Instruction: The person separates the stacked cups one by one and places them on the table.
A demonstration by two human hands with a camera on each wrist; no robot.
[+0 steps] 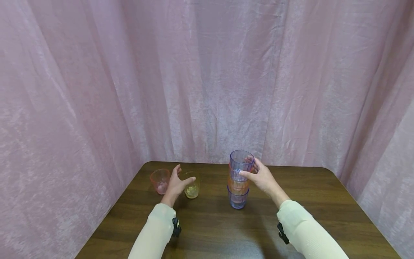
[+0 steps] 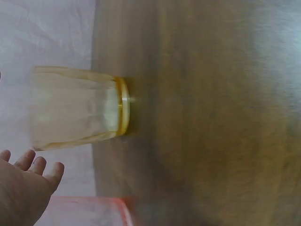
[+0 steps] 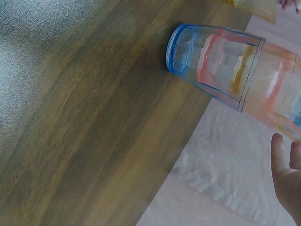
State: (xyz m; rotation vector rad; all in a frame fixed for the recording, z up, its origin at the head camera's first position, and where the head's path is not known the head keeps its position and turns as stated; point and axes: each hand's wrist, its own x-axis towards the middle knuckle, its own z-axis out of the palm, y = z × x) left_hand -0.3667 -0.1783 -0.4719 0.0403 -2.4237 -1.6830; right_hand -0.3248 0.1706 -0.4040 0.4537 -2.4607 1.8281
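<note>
Several nested clear plastic cups, blue, red and yellow-orange, form an upright stack [image 1: 238, 187] on the table, with a blue cup [image 1: 237, 158] on top. My right hand [image 1: 263, 177] is around the upper stack, thumb in front and fingers behind. In the right wrist view its straight fingers [image 3: 278, 153] lie close beside the stack; contact is unclear. My left hand [image 1: 176, 185] is beside a yellow cup [image 1: 192, 190], fingers spread and holding nothing. The left wrist view shows a gap between those fingers and the yellow cup [image 2: 75, 108]. A red cup [image 1: 160, 181] stands left of that hand.
The brown wooden table [image 1: 207, 230] has rounded far corners. Pink curtains [image 1: 207, 90] hang behind it and at both sides. Each sleeved wrist wears a black strap device [image 1: 176, 227].
</note>
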